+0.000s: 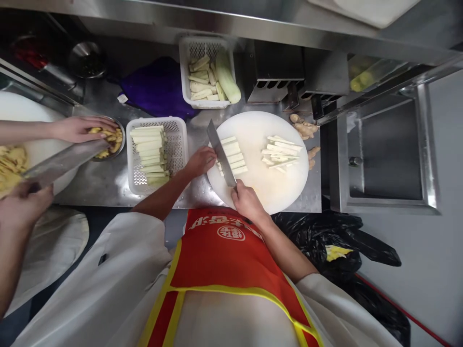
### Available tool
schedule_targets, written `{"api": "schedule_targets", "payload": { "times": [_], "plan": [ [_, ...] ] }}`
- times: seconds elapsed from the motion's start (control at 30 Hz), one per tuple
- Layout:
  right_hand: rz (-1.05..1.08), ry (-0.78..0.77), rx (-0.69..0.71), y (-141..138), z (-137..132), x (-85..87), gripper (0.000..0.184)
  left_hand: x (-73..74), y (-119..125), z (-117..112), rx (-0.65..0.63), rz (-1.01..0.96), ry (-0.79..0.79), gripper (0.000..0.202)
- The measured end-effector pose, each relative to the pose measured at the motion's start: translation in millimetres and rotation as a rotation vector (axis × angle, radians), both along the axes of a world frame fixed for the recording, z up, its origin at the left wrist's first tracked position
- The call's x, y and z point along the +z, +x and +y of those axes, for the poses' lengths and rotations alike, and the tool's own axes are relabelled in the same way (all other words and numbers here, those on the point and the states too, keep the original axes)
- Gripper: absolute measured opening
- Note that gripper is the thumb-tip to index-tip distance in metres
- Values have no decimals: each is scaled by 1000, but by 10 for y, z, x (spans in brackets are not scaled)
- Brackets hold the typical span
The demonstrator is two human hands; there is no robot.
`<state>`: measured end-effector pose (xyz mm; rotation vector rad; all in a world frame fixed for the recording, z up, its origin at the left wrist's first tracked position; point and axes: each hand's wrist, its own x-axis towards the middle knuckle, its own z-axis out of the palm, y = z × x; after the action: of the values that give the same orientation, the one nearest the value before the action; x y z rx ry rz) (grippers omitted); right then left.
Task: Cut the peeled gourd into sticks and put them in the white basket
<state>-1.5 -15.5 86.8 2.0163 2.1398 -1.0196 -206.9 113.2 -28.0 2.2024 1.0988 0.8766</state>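
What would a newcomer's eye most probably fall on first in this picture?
Probably the red and yellow apron, at the lower middle. Just above it, the right hand holds a broad knife at a row of pale cut strips on the round white board, with the left hand close by. Farther up and left, a deep purple cloth stands out.

Bare forearms (161, 197) reach forward — right grip (249, 200) clenched, left grip (200, 161) curled.
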Motion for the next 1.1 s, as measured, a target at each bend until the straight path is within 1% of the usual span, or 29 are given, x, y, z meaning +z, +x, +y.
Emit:
{"api": "schedule_targets", "payload": {
  "times": [0.07,0.13,0.2,0.23,0.33,0.4,0.47,0.5,0.57,0.63,0.67,0.73,0.8,0.87,0.9,0.97,1.03,1.1],
  "plan": [
    [49,26,-18,71,18,-27,24,5,119,-177,120,-39,-22,8],
    [117,45,-45,140,36,-48,22,9,305,-335,312,-133,-47,11],
    [217,26,-80,192,51,-70,18,7,543,-432,486,-249,-88,20],
    [278,-2,-104,206,58,-83,16,3,667,-455,548,-296,-121,26],
    [471,-122,-217,201,76,-134,8,-16,965,-457,694,-384,-224,37],
    [562,-180,-284,171,87,-166,2,-18,1049,-448,779,-434,-258,39],
    [615,-211,-309,155,90,-171,7,19,1052,-461,832,-474,-259,39],
    [636,-217,-304,165,86,-156,9,59,1044,-472,843,-484,-246,39],
    [675,-202,-278,243,61,-87,11,186,1062,-488,834,-485,-181,37],
    [699,-143,-263,405,19,18,11,357,1187,-469,780,-481,-67,33],
    [708,-105,-279,513,-5,72,11,445,1301,-445,735,-478,-10,31],
    [727,-25,-353,770,-46,155,10,593,1624,-373,633,-473,70,30],
    [746,50,-455,1051,-62,179,9,665,2023,-292,534,-463,90,30],
    [753,110,-537,1326,-54,144,9,640,2414,-220,459,-447,79,30],
    [752,128,-565,1455,-48,112,9,592,2583,-191,435,-435,72,29],
    [756,138,-606,1683,-46,40,11,444,2839,-152,409,-396,63,27],
    [771,123,-636,1869,-76,-15,14,271,2984,-139,407,-324,58,25],
    [803,110,-664,2019,-139,-29,17,132,3034,-141,414,-238,51,24]
  ]
}}
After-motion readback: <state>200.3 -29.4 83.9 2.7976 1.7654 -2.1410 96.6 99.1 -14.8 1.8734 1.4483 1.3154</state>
